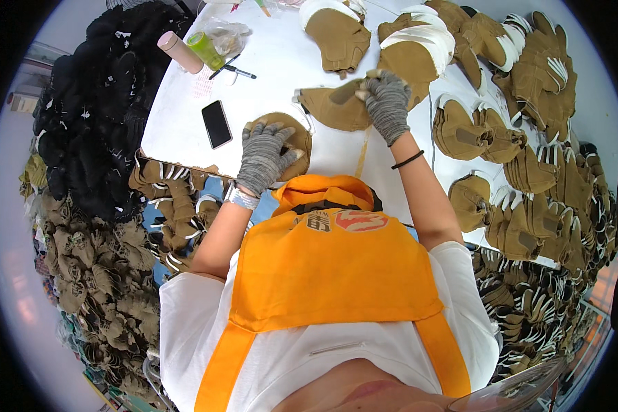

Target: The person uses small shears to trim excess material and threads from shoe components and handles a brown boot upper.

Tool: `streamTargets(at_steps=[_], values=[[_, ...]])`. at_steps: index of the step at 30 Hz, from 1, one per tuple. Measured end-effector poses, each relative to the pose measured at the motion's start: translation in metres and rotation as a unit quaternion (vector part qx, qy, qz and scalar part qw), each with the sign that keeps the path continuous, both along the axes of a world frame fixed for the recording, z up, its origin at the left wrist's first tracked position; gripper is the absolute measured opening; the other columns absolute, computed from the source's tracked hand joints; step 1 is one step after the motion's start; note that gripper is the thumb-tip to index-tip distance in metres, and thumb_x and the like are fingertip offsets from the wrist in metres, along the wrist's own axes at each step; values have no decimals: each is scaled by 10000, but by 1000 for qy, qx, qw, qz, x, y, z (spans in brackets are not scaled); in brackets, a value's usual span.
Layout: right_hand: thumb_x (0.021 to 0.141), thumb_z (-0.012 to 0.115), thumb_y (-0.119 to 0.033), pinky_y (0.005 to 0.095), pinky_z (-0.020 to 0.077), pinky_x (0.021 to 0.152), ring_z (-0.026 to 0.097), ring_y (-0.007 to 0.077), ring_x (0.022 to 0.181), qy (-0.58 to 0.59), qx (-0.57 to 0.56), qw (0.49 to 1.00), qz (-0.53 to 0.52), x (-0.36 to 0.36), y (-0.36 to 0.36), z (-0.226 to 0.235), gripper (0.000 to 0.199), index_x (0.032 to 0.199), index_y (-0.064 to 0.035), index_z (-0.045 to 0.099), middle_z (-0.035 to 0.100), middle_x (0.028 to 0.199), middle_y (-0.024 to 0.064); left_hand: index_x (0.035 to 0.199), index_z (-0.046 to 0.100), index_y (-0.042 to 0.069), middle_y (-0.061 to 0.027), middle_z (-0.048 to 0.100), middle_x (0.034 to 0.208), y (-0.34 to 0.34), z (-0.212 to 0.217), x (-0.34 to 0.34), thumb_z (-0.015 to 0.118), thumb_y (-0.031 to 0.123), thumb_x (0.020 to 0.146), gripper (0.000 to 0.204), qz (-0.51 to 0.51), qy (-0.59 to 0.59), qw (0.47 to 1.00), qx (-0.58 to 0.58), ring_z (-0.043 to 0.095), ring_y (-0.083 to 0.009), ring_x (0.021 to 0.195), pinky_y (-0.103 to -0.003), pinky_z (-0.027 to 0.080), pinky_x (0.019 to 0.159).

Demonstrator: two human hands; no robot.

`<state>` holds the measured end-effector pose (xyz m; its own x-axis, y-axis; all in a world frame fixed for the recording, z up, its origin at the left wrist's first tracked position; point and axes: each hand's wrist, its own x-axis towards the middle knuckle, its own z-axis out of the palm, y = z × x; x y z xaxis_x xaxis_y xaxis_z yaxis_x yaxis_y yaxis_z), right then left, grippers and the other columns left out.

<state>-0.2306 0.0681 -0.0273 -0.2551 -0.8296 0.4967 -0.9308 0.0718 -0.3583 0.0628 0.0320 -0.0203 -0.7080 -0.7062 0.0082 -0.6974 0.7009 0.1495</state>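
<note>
White table spans the upper middle; top bright, lit fairly evenly. Yellowish strip runs along its near part. Left side: pale wall, faint lilac cast, soft pinkish patches of light low down; small whitish box against its upper part. Black heap beside the table's left edge. Right side: pale wall; lower down, thin bars, reddish brightness behind.

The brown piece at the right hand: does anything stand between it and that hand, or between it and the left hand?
Nothing visible stands between the brown piece and the right hand, which touches its right end. Toward the left hand, part of the other brown piece and a thin white strip lie between.
</note>
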Motion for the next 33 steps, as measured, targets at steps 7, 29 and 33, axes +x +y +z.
streamTargets(at_steps=[7,29,33], values=[[798,737,-167,312,483,749,587,190,805,-330,-132,932,71,5,8,53,182,923,-55,668,616,961,63,1355,398,18,-185,546,1251,-16,2,-56,576,371,942,572,215,538,549,603,552,-297,1139,-389,464,979],[677,824,-133,385,435,963,485,271,1152,-142,-215,947,190,25,63,110,312,941,-125,659,457,1285,96,1411,316,50,-179,443,1367,-20,45,-111,618,302,907,639,-5,587,231,776,481,-327,1238,-470,435,1040],[622,863,-379,407,377,1022,461,275,1211,-258,-272,904,206,24,73,114,730,1201,-93,524,453,1312,105,1424,289,64,-166,446,1365,-7,73,-105,687,261,837,736,-24,628,381,678,484,-321,1240,-460,430,1045]])
